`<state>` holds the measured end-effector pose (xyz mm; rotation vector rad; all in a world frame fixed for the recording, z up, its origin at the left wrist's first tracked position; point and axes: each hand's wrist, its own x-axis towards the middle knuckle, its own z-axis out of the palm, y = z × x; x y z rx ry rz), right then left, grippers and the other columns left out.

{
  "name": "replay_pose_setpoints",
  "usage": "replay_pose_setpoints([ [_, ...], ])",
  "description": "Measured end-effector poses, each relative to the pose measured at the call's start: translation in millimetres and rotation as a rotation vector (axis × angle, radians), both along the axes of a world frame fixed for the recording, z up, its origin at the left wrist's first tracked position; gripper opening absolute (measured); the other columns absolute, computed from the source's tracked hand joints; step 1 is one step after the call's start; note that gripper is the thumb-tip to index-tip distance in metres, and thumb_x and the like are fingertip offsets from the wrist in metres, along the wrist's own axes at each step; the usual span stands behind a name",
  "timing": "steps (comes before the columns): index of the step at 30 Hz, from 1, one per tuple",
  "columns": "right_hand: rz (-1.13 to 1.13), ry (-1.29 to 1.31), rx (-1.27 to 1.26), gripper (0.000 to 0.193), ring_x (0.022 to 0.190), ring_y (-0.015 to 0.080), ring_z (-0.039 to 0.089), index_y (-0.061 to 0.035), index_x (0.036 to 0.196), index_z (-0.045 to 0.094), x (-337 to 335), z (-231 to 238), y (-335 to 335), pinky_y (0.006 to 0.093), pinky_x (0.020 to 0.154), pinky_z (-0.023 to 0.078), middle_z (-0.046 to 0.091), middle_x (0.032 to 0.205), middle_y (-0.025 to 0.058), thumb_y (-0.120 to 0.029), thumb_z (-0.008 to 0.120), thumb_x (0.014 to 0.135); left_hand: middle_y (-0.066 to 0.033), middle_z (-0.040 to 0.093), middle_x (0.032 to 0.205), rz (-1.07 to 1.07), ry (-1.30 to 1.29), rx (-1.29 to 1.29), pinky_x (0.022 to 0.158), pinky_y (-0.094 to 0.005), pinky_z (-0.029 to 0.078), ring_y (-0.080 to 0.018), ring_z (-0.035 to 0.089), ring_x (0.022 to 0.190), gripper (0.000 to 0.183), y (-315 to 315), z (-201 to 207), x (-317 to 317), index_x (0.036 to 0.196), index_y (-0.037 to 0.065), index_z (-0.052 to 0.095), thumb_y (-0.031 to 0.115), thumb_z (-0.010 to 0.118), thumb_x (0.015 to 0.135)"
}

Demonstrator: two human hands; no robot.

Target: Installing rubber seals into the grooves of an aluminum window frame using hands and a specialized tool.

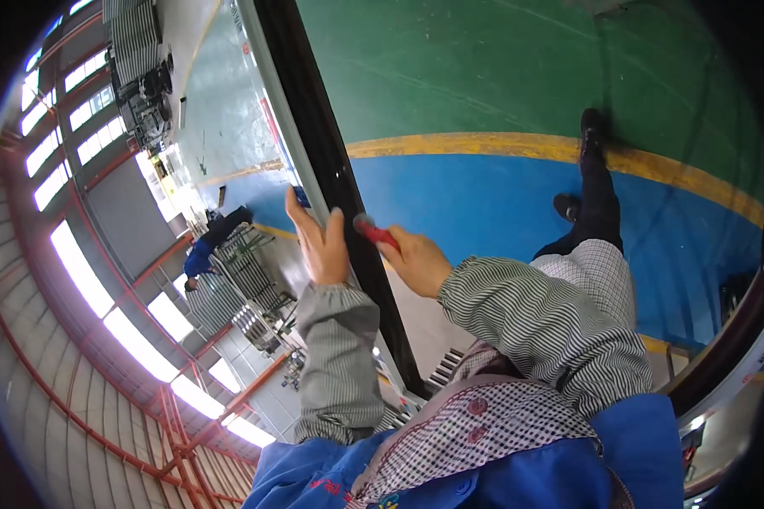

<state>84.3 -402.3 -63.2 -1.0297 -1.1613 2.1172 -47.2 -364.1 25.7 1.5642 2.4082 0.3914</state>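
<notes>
A long dark frame bar [310,93] with a silver edge runs from the top of the head view down toward my body. My left hand [323,250] lies against its silver side, thumb and forefinger stretched apart. A small dark blue piece [301,197] shows at the forefinger's tip. On the bar's other side, my right hand [424,265] is closed round a red-handled tool [379,232]. The tool's roundish grey end is at the dark bar; blur hides its exact kind and whether it touches.
A person in blue [202,253] is beside metal racks [250,293] at the left. Another person's dark-trousered legs [598,199] stand on the blue and green floor [467,195] at the right. A dark curved frame edge [738,348] is at the far right.
</notes>
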Motion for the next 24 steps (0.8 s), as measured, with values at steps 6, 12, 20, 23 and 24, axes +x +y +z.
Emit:
replay_pose_setpoints([
  [6, 0.204, 0.027, 0.103, 0.030, 0.067, 0.0401, 0.058, -0.0033, 0.095, 0.049, 1.0, -1.2, -15.2, 0.0477, 0.059, 0.043, 0.059, 0.072, 0.0208, -0.033, 0.049, 0.095, -0.0195, 0.052, 0.115, -0.142, 0.145, 0.053, 0.088, -0.0379, 0.042, -0.0317, 0.056, 0.100, 0.065, 108.0, 0.5, -20.3, 0.134, 0.000, 0.031, 0.023, 0.065, 0.084],
  [12, 0.057, -0.011, 0.052, 0.031, 0.068, 0.0398, 0.059, -0.0032, 0.093, 0.052, -16.9, -4.4, 57.9, 0.0483, 0.059, 0.044, 0.060, 0.073, 0.0219, -0.034, 0.050, 0.094, -0.0179, 0.052, 0.113, -0.179, 0.022, 0.112, 0.089, -0.0366, 0.042, -0.0281, 0.056, 0.101, 0.057, 112.8, -7.0, -16.2, 0.128, -0.003, 0.036, 0.019, 0.065, 0.085],
  [20, 0.016, -0.112, 0.102, 0.028, 0.067, 0.0391, 0.060, -0.0061, 0.096, 0.052, -16.8, 9.1, 102.3, 0.0489, 0.059, 0.044, 0.061, 0.074, 0.0195, -0.034, 0.050, 0.094, -0.0143, 0.050, 0.111, -0.052, -0.180, 0.122, 0.087, -0.0310, 0.042, -0.0202, 0.053, 0.098, 0.054, 119.8, -1.5, -15.2, 0.124, 0.000, 0.037, 0.010, 0.069, 0.081],
  [23, 0.022, -0.118, 0.120, 0.027, 0.067, 0.0390, 0.059, -0.0058, 0.096, 0.053, -21.9, 4.7, 99.3, 0.0488, 0.060, 0.044, 0.061, 0.073, 0.0192, -0.033, 0.050, 0.094, -0.0135, 0.050, 0.109, -0.071, -0.104, 0.104, 0.085, -0.0306, 0.043, -0.0185, 0.053, 0.093, 0.052, 121.9, -4.0, -17.7, 0.123, 0.001, 0.037, 0.008, 0.068, 0.082],
  [24, 0.144, -0.078, -0.033, 0.029, 0.071, 0.0387, 0.061, -0.0046, 0.097, 0.052, -13.0, 10.0, 80.0, 0.0485, 0.063, 0.045, 0.062, 0.076, 0.0199, -0.033, 0.049, 0.094, -0.0130, 0.050, 0.109, 0.029, -0.228, 0.108, 0.084, -0.0299, 0.043, -0.0177, 0.052, 0.094, 0.051, 119.3, -3.4, -5.3, 0.123, 0.001, 0.037, 0.007, 0.067, 0.082],
])
